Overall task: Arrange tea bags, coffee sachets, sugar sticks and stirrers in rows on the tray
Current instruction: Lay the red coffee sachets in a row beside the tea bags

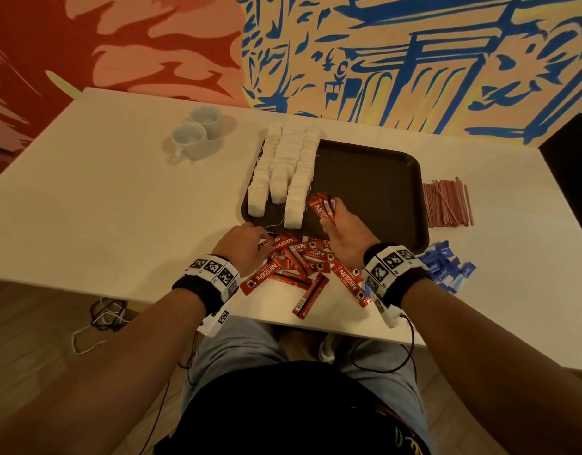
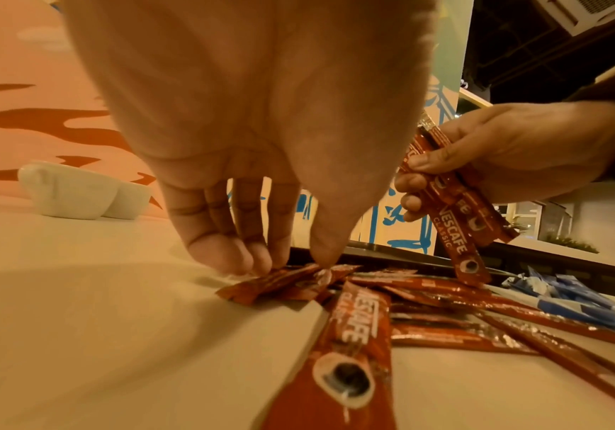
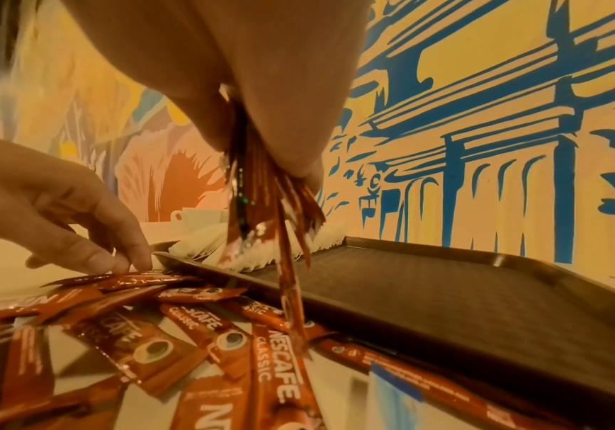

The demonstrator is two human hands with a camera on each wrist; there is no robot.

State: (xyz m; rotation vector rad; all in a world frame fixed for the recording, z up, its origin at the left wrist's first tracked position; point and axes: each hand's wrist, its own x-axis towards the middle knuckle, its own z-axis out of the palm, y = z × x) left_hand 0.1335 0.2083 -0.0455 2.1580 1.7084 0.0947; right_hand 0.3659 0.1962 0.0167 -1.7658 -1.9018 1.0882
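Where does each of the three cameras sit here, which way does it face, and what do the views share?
Head: worn on the head, facing forward and down at the table, tray and tea bags; both forearms and the lap show.
Left wrist: looks along the left hand, whose fingertips touch the coffee sachets on the table.
Right wrist: looks along the right hand, which grips a bunch of sachets above the tray's near rim.
Shared: each wrist view shows the other hand; all three show the sachet pile and tray.

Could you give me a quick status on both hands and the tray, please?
Right hand grips coffee sachets over tray. Left hand pinching one from pile. Tea bags in rows. Nothing in the way.
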